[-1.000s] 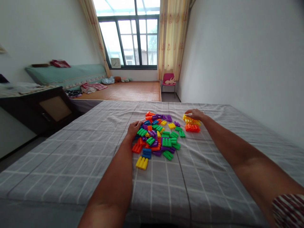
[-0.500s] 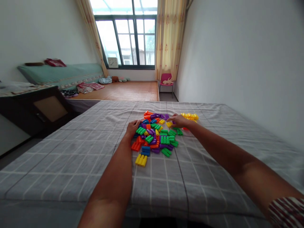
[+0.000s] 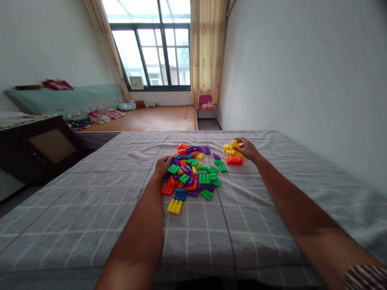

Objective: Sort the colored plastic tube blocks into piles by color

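Observation:
A mixed pile of green, purple, orange, blue and yellow plastic pieces (image 3: 204, 179) lies on the checked grey cloth. At its left edge rests my left hand (image 3: 165, 164), fingers bent against the pieces; whether it grips one is hidden. To the right of the pile, my right hand (image 3: 245, 148) pinches a yellow piece (image 3: 234, 143) over a group of yellow pieces (image 3: 229, 150). Orange pieces (image 3: 235, 160) sit in a row just in front of that group. One yellow piece (image 3: 174, 206) lies at the pile's near edge.
The grey checked cloth (image 3: 99, 209) covers the surface. Beyond it are a low platform (image 3: 157, 117), a pink chair (image 3: 206, 100) and a window (image 3: 151, 52). A dark cabinet (image 3: 45, 141) stands at the left, a white wall (image 3: 287, 72) at the right.
My right hand has moved right, from the pile's far side to the yellow group, carrying a yellow piece. The orange row has come into view. My left hand stays by the pile; the view has shifted slightly.

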{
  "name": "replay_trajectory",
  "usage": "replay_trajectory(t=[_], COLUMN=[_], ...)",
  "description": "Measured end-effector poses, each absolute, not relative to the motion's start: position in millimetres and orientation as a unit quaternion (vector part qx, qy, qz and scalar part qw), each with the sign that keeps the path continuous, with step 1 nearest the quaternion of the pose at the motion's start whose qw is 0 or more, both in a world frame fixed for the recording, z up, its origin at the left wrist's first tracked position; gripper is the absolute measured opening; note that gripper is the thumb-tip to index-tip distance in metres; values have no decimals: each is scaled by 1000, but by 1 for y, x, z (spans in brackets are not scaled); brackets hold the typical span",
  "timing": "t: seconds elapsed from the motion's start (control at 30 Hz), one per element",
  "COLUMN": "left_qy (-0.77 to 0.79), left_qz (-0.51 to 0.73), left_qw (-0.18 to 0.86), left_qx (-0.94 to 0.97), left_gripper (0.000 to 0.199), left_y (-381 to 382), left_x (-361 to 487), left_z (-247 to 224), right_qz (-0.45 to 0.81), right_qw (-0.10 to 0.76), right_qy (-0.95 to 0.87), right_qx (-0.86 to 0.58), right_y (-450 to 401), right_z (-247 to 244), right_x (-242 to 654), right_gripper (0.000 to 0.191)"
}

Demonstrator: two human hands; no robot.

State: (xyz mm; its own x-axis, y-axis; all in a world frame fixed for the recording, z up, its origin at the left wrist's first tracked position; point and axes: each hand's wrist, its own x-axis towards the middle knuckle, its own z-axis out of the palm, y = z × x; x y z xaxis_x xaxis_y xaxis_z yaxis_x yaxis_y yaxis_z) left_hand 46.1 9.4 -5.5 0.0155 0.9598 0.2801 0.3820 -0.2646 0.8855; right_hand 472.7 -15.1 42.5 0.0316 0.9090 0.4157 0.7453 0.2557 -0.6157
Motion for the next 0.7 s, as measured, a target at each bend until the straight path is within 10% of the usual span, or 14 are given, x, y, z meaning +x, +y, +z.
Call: replay_trajectory(t=[0.7], left_qy=[542], left_qz=[461], left_qw=[312], left_qx=[630], left_gripper=[50], left_y=[2], left_x=[48], left_z=[4], right_qz=[-60], right_qw=[281], right_qy=[-674], right_qx=[-680], right_y=[-16], right_z=[2], right_x=[531], right_gripper=[31])
